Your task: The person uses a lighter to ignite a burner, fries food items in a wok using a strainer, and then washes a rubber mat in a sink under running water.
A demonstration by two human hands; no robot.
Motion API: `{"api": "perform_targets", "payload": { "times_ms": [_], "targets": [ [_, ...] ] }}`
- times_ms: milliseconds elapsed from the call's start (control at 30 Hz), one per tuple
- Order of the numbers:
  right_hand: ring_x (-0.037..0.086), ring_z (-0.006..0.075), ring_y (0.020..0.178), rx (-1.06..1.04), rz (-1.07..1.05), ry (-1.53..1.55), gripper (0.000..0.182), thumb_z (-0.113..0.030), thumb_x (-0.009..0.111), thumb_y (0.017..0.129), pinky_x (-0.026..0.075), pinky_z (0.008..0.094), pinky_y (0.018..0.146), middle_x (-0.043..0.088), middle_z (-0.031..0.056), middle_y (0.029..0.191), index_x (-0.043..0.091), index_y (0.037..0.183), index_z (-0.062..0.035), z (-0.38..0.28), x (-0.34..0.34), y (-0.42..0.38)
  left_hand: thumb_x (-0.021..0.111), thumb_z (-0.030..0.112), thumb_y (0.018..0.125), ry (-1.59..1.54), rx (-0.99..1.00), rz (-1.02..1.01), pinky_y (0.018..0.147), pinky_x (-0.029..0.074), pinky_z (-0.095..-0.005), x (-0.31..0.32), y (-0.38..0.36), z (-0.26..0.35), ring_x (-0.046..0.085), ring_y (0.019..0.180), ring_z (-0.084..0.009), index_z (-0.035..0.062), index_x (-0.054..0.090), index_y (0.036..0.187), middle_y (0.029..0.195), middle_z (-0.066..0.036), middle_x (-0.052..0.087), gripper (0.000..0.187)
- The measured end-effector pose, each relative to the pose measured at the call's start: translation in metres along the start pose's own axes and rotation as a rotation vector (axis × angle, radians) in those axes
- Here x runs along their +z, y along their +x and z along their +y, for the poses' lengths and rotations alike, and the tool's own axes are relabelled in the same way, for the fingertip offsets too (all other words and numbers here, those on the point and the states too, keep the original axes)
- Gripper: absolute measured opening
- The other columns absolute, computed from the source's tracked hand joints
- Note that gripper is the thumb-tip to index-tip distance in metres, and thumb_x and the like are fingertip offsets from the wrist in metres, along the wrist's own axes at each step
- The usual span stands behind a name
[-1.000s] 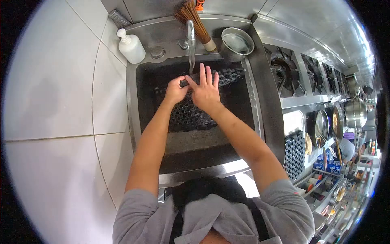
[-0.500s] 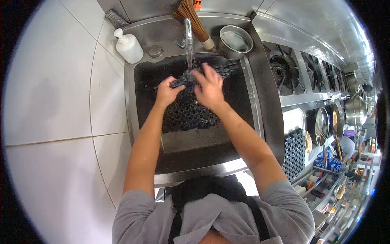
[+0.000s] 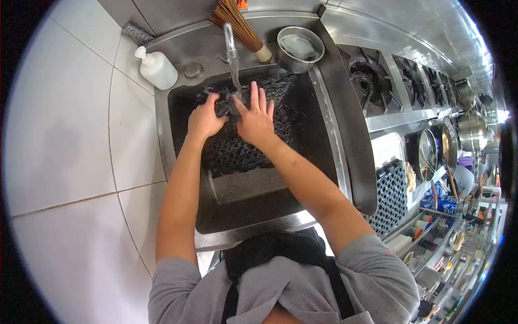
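Both hands down in the deep stainless steel sink [image 3: 162, 129], under the stream from the chrome tap [image 3: 231, 46]. Left hand [image 3: 205, 120]: grip curled shut on the upper edge of the black perforated rubber mat [image 3: 237, 154], thumb side toward the other hand. Right hand [image 3: 253, 121]: fingers straight & spread, palm pressed flat on the mat, nothing clasped, so grip fully open. Water lands just between the 2 hands, at the fingertips of the right.

Mat lies tilted in the sink, top edge up by the tap w/ both hands on it, rest running down toward the person below the wrists. Part of the mat also shows right of the right hand, near the sink's far corner.

Up-left of the left hand, on the sink's steel surface: white plastic pump bottle [image 3: 156, 67]. Beyond the fingertips, behind the tap: brown bristle brush w/ pale handle [image 3: 240, 27], leaning. Up-right of the right hand: round steel bowl [image 3: 299, 47], just beside the brush. Further right: row of gas burners [image 3: 359, 81]. Left of the left arm: white tiled wall [image 3: 70, 135]. Person wears grey tee, dark apron straps.
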State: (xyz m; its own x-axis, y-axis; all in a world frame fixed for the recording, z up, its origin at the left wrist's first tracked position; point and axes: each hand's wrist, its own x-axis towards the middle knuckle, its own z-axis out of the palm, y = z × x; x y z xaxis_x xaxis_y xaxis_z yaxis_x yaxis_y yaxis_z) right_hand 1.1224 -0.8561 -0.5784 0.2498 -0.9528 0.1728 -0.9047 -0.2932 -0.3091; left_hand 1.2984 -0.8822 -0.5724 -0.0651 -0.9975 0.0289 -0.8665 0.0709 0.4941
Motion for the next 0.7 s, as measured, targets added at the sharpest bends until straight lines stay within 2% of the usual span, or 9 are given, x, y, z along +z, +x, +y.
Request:
{"api": "perform_targets", "payload": {
  "times_ms": [133,300,367,433,500,533,567,633,700],
  "targets": [
    [0.023,0.0405,0.148,-0.104,-0.042,0.076,0.067,-0.016,0.071,0.078,0.027,0.0603,0.114,0.01,0.0237,0.163,0.053,0.143,-0.0225,0.005,0.0,-0.006,0.068,0.02,0.079,0.165,0.009,-0.252,0.086,0.054,-0.0498,0.011,0.027,0.023,0.067,0.099,-0.0408,0.0117,0.067,0.115,0.102,-0.022,0.07,0.037],
    [0.043,0.0407,0.131,-0.26,0.133,0.15,0.066,-0.013,0.071,0.075,0.037,0.0539,0.107,0.024,0.0256,0.157,0.055,0.139,-0.0243,0.044,0.0,-0.011,0.077,0.03,0.077,0.16,0.023,-0.307,0.088,0.054,-0.0477,0.007,0.037,0.022,0.067,0.101,-0.0391,0.0104,0.072,0.111,0.108,-0.021,0.07,0.04],
    [0.043,0.0427,0.128,-0.066,0.214,0.093,0.072,-0.012,0.071,0.075,0.037,0.053,0.106,0.025,0.0258,0.157,0.051,0.143,-0.0272,0.053,0.004,-0.012,0.082,0.036,0.072,0.145,-0.002,-0.319,0.09,0.053,-0.046,0.003,0.037,0.024,0.067,0.103,-0.0372,0.0083,0.072,0.112,0.109,-0.02,0.07,0.049],
    [0.042,0.0429,0.128,-0.037,0.182,0.016,0.077,-0.013,0.071,0.075,0.037,0.0512,0.105,0.024,0.0268,0.157,0.047,0.146,-0.0296,0.052,0.004,-0.007,0.082,0.031,0.075,0.168,-0.025,-0.354,0.088,0.055,-0.0452,0.004,0.038,0.027,0.068,0.105,-0.0342,0.0074,0.071,0.114,0.108,-0.017,0.072,0.047],
    [0.042,0.0409,0.126,0.083,0.115,-0.108,0.079,-0.013,0.069,0.075,0.039,0.0491,0.103,0.03,0.0284,0.152,0.044,0.149,-0.0289,0.043,0.005,0.002,0.082,0.031,0.075,0.179,0.003,-0.256,0.088,0.054,-0.0461,0.007,0.037,0.025,0.067,0.105,-0.0352,0.0063,0.07,0.112,0.108,-0.018,0.072,0.046],
    [0.045,0.0413,0.123,0.161,-0.089,-0.004,0.085,-0.016,0.071,0.074,0.041,0.0482,0.101,0.034,0.0284,0.149,0.04,0.152,-0.0331,0.038,-0.001,0.005,0.082,0.031,0.075,0.181,0.009,-0.255,0.088,0.054,-0.0461,0.005,0.039,0.025,0.067,0.105,-0.0352,0.0063,0.07,0.112,0.108,-0.018,0.072,0.046],
    [0.058,0.0395,0.112,0.101,-0.099,-0.022,0.086,-0.017,0.069,0.078,0.048,0.0478,0.094,0.053,0.0276,0.135,0.033,0.154,-0.034,0.038,-0.001,0.006,0.082,0.032,0.075,0.18,-0.006,-0.285,0.087,0.054,-0.0468,0.003,0.039,0.024,0.067,0.105,-0.0363,0.0057,0.07,0.111,0.107,-0.019,0.071,0.045],
    [0.068,0.0379,0.099,0.213,-0.357,0.21,0.083,-0.019,0.064,0.083,0.054,0.0486,0.086,0.068,0.0246,0.111,0.028,0.156,-0.0333,0.036,-0.02,0.015,0.081,0.032,0.076,0.178,-0.023,-0.318,0.087,0.053,-0.0476,0.002,0.037,0.019,0.066,0.104,-0.0373,0.005,0.069,0.109,0.107,-0.019,0.071,0.045],
    [0.07,0.0377,0.095,0.218,-0.367,0.107,0.082,-0.019,0.063,0.084,0.055,0.0492,0.084,0.07,0.0237,0.104,0.027,0.156,-0.033,0.04,-0.027,0.025,0.081,0.033,0.075,0.169,0.025,-0.231,0.086,0.053,-0.0487,0.005,0.034,0.012,0.066,0.102,-0.0394,0.0035,0.069,0.104,0.102,-0.02,0.071,0.043]
  ]
}}
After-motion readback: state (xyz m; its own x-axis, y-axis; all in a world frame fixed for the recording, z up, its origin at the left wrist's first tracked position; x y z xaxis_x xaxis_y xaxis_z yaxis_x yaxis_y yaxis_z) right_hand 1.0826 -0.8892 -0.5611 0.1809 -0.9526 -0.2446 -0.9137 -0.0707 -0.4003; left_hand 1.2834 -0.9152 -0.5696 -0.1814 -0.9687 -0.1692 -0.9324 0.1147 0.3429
